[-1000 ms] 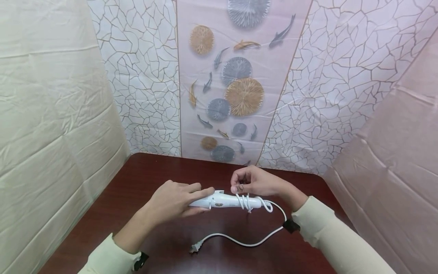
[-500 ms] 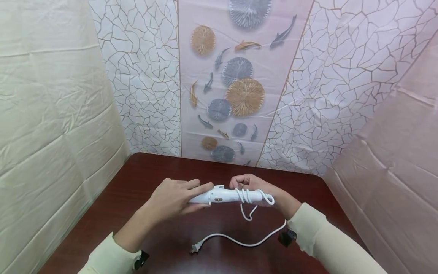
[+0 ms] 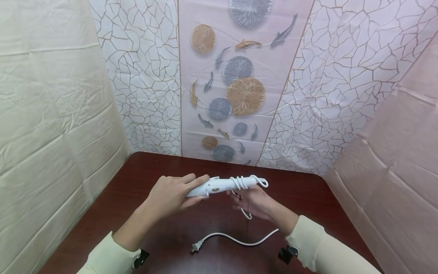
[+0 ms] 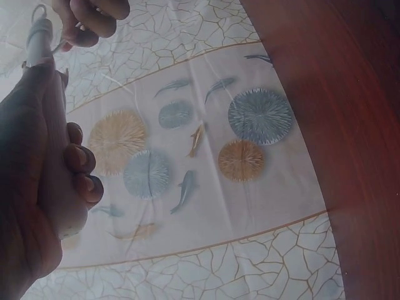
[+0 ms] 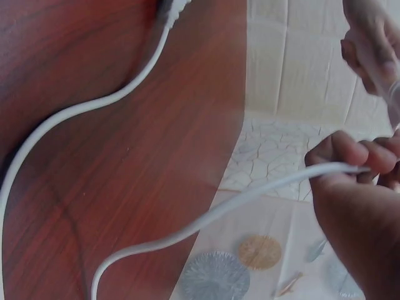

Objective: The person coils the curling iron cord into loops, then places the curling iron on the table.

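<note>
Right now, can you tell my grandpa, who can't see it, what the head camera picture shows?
A person's left hand grips a white wand with a cord wound around its end, while the right hand holds the cord just below. The plug lies on a dark red table.

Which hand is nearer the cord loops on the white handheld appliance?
Right. The right hand is just below the cord loops in the head view, pinching the cord; the left hand grips the opposite end of the white handheld appliance.
</note>
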Motion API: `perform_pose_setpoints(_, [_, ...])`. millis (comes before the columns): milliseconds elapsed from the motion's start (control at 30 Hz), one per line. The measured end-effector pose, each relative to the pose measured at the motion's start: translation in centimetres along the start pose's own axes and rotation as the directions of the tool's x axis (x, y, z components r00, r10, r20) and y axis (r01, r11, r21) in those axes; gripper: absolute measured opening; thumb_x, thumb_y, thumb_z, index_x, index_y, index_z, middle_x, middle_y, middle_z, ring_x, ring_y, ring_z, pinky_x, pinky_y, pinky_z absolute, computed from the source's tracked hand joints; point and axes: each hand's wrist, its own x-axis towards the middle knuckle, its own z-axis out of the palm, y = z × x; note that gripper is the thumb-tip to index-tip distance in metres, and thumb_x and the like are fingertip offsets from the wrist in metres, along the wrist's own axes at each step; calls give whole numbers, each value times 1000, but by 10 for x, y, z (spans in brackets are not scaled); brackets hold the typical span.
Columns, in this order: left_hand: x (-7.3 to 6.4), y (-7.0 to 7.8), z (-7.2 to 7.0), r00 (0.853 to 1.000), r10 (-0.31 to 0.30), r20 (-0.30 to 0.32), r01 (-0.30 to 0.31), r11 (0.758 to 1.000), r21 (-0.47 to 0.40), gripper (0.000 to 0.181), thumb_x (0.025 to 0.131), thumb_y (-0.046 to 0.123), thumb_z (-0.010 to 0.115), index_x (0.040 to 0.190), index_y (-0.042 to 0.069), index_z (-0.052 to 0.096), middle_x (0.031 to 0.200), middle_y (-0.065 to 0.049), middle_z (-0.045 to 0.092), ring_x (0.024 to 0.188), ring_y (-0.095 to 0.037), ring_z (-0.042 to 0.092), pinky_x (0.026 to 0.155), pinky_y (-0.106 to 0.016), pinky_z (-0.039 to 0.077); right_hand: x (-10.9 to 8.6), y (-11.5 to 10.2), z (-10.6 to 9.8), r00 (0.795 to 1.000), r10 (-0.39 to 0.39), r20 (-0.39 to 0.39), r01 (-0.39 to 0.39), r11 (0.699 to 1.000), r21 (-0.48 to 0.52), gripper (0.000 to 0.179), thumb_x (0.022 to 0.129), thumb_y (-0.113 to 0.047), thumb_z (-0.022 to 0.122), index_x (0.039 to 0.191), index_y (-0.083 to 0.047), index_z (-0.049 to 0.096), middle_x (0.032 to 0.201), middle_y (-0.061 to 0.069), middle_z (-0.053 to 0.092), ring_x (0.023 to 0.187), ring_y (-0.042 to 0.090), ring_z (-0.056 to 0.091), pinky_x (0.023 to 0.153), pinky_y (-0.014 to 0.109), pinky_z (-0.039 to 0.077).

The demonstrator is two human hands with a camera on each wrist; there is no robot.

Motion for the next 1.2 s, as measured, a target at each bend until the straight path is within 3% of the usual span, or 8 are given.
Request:
perform_pose_setpoints(300, [0,1,4,999,-38,6,38,998,41,56,95,58,78,144,31,67,89,10,63,50,-11,45,43,-29,36,-6,-1,14,980,56,-191,-90,980,-178,40,119,-31,48,91,-8,65,73,-4,54,62,8,42,59,25,38])
perform_pose_setpoints(367, [0,2,4,999,-52,17,51,997,51,56,96,58,78,144,32,66,89,10,64,49,-11,44,42,-29,35,-8,-2,19,969,-10,-248,-66,954,-293,44,118,-32,51,89,-3,66,67,-3,52,58,9,41,56,25,36])
perform_pose_setpoints(467, [0,2,5,997,-74,35,71,995,65,54,98,59,76,144,32,66,89,9,64,48,-11,44,42,-30,34,-11,-3,26,942,-144,-302,-28,865,-501,48,117,-34,55,87,0,70,62,-2,50,55,9,40,53,25,35])
perform_pose_setpoints(600, [1,2,5,993,-101,64,97,993,67,53,99,60,74,143,32,66,87,9,64,48,-12,44,42,-30,34,-15,-6,33,889,-379,-258,49,639,-768,43,115,-30,61,79,-11,74,61,-6,53,55,3,42,55,24,39])
perform_pose_setpoints(700, [1,3,5,990,-114,79,109,992,63,52,100,60,74,144,32,67,87,9,64,48,-12,45,43,-30,35,-18,-9,35,833,-535,-142,109,411,-905,39,112,-24,67,73,-20,70,60,-12,52,55,-2,41,54,21,38])
perform_pose_setpoints(933, [2,3,6,988,-121,94,116,991,61,53,99,59,76,143,31,67,88,9,66,49,-14,50,44,-31,38,-26,-24,35,771,-620,145,127,-74,-989,29,101,-21,79,78,-22,61,67,-13,50,61,3,44,58,25,40])
perform_pose_setpoints(1033, [1,4,7,988,-120,92,115,992,61,54,97,59,78,142,31,68,88,9,66,49,-14,49,44,-30,37,-28,-31,33,752,-621,222,115,-208,-971,22,99,-23,81,84,-20,66,75,-10,58,65,8,53,59,30,48])
perform_pose_setpoints(1200, [2,6,8,989,-113,91,109,993,54,54,97,58,79,142,30,68,87,9,65,49,-14,47,43,-29,36,-32,-40,30,698,-624,350,137,-363,-922,16,95,-22,85,90,-16,71,84,-4,65,76,17,66,65,34,55])
